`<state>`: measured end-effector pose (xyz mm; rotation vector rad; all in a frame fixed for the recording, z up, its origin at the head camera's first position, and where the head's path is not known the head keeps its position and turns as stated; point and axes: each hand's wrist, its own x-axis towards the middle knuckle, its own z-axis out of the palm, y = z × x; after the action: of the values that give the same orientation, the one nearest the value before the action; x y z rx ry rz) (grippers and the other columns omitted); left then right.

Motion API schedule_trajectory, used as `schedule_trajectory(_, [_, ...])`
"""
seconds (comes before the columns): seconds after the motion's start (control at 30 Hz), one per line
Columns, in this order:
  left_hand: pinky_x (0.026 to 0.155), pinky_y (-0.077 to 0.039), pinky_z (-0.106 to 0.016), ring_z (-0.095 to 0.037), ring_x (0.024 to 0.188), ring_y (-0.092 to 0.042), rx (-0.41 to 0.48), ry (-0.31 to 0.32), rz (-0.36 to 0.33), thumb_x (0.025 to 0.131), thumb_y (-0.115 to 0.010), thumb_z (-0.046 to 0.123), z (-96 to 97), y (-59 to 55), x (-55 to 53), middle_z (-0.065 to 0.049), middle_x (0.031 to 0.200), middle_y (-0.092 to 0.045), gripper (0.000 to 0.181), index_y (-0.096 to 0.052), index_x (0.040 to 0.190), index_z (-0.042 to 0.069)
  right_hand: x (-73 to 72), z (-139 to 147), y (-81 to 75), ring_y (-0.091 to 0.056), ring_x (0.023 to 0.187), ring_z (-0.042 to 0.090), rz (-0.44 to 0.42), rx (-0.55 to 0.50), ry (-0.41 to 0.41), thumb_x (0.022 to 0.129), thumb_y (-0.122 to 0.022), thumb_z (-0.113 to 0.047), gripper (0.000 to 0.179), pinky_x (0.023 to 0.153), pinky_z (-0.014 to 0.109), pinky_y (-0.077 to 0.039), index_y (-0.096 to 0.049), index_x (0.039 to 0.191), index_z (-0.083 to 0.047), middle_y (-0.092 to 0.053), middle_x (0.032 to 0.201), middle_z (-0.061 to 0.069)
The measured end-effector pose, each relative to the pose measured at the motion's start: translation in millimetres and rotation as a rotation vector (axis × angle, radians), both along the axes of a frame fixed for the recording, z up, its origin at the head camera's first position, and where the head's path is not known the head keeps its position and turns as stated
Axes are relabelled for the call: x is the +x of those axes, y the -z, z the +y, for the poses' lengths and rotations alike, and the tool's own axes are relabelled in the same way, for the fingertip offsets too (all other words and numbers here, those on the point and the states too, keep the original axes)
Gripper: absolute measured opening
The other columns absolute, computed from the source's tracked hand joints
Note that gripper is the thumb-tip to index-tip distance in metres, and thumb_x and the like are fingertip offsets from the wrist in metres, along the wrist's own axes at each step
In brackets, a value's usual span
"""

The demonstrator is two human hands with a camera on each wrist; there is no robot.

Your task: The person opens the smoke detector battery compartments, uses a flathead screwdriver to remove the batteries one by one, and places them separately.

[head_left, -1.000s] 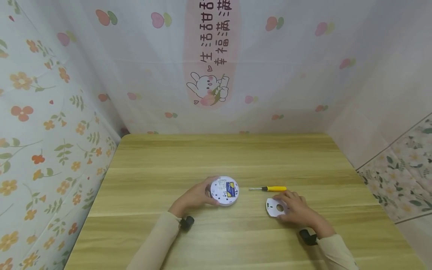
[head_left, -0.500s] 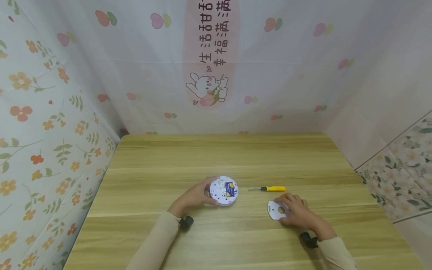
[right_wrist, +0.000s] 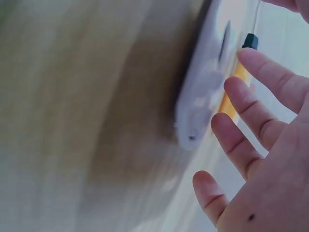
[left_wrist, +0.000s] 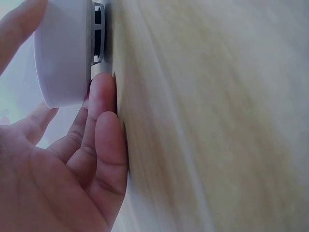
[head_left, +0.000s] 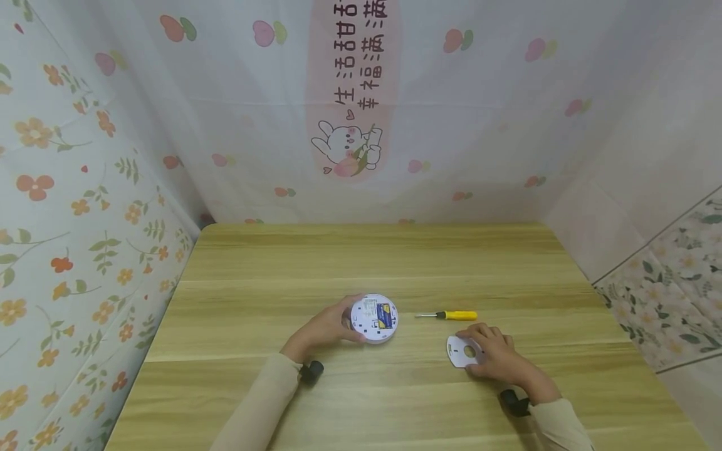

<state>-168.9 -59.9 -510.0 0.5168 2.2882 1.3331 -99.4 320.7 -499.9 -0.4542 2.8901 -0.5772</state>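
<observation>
A round white smoke detector (head_left: 375,318) lies with its back up, showing a printed label and a blue-and-yellow battery. My left hand (head_left: 324,326) holds it by the rim from the left. In the left wrist view, the slotted vent (left_wrist: 98,34) faces the tabletop, and the other fingers (left_wrist: 108,140) curl beneath the hand, off the detector. To the right, my right hand (head_left: 496,354) grips a white mounting plate (head_left: 458,352) with a round hole, thumb and finger at its opposite edges. In the right wrist view, the plate (right_wrist: 198,101) appears tilted and several fingers spread apart from it.
A yellow-handled screwdriver (head_left: 459,315) lies just beyond the mounting plate, its shaft pointing left. Both hands work above a wooden table (head_left: 361,257). Printed curtains (head_left: 242,125) hang behind it and along the sides.
My right hand shifted the mounting plate slightly toward me and to the right, then stayed nearly still. The left hand, smoke detector and screwdriver show no clear movement.
</observation>
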Motion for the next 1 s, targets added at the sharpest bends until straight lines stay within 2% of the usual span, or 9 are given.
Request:
schedule_trajectory(0.17, [0.104,-0.040,-0.048,-0.023,0.119,-0.052,-0.016,-0.002,0.006,0.072,-0.084,0.034,-0.7,3.7,-0.3,-0.010,0.136,-0.054,0.096,-0.031,0.151,0.026,-3.8,-4,-4.5,-0.047,0.104,0.028,0.040,-0.021,-0.015,0.076,-0.073,-0.018,0.048,0.080,0.047,-0.034,-0.060,0.123,-0.012,-0.055,0.115,0.006])
schedule_trajectory(0.33, [0.105,-0.040,-0.049,-0.024,0.121,-0.051,-0.011,-0.009,0.000,0.072,-0.084,0.035,-1.5,2.8,0.3,-0.010,0.139,-0.053,0.096,-0.031,0.151,0.026,-11.9,-9,-7.5,-0.050,0.100,0.028,0.133,-0.035,-0.057,0.079,-0.071,-0.013,0.041,0.076,0.041,-0.038,-0.062,0.119,-0.008,-0.057,0.110,0.006])
schedule_trajectory(0.47, [0.107,-0.038,-0.051,-0.026,0.126,-0.049,-0.001,-0.014,-0.010,0.072,-0.084,0.035,-2.0,0.9,0.5,-0.010,0.142,-0.050,0.095,-0.031,0.150,0.027,-20.6,-13,-9.4,-0.052,0.102,0.033,0.180,-0.057,-0.077,0.080,-0.071,-0.013,0.038,0.077,0.046,-0.041,-0.062,0.117,-0.006,-0.058,0.112,0.012])
schedule_trajectory(0.7, [0.106,-0.038,-0.051,-0.027,0.126,-0.050,0.000,-0.009,-0.006,0.072,-0.084,0.035,-2.7,-0.4,-0.9,-0.011,0.141,-0.052,0.095,-0.031,0.151,0.028,-40.6,-23,-16.0,-0.054,0.103,0.038,0.239,-0.024,-0.067,0.081,-0.073,-0.010,0.032,0.084,0.055,-0.042,-0.065,0.111,-0.006,-0.061,0.110,0.015])
schedule_trajectory(0.8, [0.106,-0.038,-0.051,-0.027,0.126,-0.050,0.000,-0.011,-0.008,0.072,-0.084,0.034,-2.9,-0.6,-1.1,-0.011,0.141,-0.052,0.094,-0.032,0.150,0.028,-49.3,-27,-17.0,-0.054,0.105,0.038,0.223,-0.031,-0.055,0.081,-0.073,-0.010,0.029,0.088,0.057,-0.040,-0.066,0.109,-0.006,-0.061,0.112,0.015])
schedule_trajectory(1.0, [0.105,-0.039,-0.051,-0.028,0.125,-0.050,0.006,0.001,-0.008,0.072,-0.084,0.034,-2.0,-1.1,0.1,-0.011,0.139,-0.052,0.094,-0.032,0.150,0.026,-60.3,-33,-14.2,-0.049,0.111,0.039,0.096,-0.018,-0.035,0.081,-0.073,-0.017,0.031,0.088,0.059,-0.033,-0.066,0.110,-0.010,-0.059,0.115,0.014])
